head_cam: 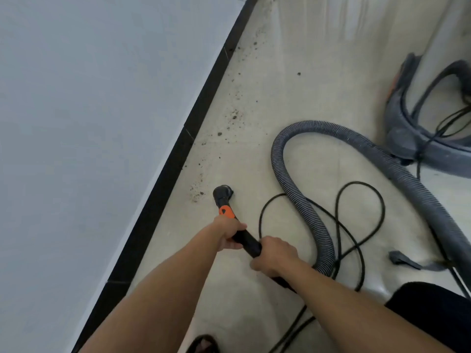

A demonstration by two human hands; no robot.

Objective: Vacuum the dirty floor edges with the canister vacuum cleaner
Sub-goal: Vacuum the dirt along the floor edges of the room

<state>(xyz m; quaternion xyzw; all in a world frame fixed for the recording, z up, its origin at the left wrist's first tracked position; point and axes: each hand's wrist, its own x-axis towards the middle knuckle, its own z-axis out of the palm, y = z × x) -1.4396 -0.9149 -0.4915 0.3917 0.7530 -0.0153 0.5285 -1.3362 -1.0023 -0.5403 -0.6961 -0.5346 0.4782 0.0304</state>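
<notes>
Both hands grip the black wand (246, 238), left hand (228, 231) ahead of right hand (274, 256). Its nozzle (223, 192) sits beside dirt (196, 194) along the black baseboard (178, 154).

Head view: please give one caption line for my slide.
Left hand and right hand grip the vacuum wand, nozzle near dirt along the black baseboard.

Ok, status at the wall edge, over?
Left hand and right hand both grip the wand. Nozzle at floor beside dirt near baseboard. Cord loops right of wand.
</notes>
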